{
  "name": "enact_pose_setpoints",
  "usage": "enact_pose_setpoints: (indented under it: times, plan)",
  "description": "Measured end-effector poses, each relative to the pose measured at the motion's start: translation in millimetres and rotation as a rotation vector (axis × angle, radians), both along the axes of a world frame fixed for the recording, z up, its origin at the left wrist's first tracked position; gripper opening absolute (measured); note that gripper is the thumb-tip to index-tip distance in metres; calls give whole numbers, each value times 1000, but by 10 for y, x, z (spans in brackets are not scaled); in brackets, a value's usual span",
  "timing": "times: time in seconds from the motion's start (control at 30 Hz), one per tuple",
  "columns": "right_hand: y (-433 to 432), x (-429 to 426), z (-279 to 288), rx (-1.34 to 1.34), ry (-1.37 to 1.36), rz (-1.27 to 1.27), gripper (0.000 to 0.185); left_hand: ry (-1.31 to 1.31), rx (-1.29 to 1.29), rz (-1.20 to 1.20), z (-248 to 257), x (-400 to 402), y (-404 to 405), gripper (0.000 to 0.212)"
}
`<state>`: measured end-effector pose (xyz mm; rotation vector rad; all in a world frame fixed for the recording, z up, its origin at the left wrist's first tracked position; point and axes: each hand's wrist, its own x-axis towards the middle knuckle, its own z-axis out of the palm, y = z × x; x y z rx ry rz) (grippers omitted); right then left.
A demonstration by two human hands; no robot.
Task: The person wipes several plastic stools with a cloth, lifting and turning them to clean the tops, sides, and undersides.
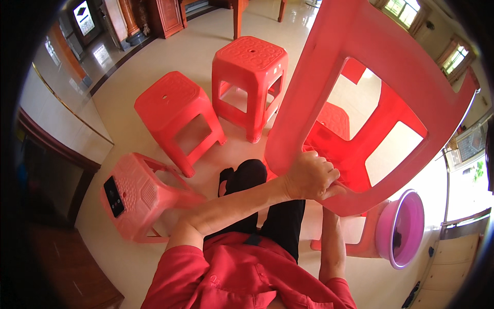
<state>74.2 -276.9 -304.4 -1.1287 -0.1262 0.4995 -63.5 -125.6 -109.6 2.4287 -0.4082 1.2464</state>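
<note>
A red plastic stool (pixel 308 85) is raised and tilted close before me, its openings and the inside of its frame showing. My left hand (pixel 312 175) reaches across my body, its fingers closed on the stool's frame at the lower corner of a side opening. My right forearm (pixel 334 247) goes up behind the stool, which hides my right hand. Beneath the stool on the right, a purple plastic basin (pixel 405 231) rests on another red stool (pixel 364 247). Something dark, too unclear to name, lies in the basin.
Two red plastic stools (pixel 170 96) (pixel 251 54) stand upright on the tiled floor ahead. At my left, a paler stool (pixel 141 193) carries a black smartphone (pixel 114 196). Wooden furniture legs (pixel 237 19) are at the back; a wooden panel (pixel 444 270) is at far right.
</note>
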Motion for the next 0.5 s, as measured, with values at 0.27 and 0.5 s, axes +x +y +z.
enact_pose_setpoints:
  times: [0.27, 0.5]
  plan:
    - [-167, 2, 461, -289, -386, -69, 30, 213, -524, -52, 689, -353, 119, 40]
    - [-274, -18, 1508, -116, -414, 141, 38, 241, -1051, -64, 1094, -662, 475, 48]
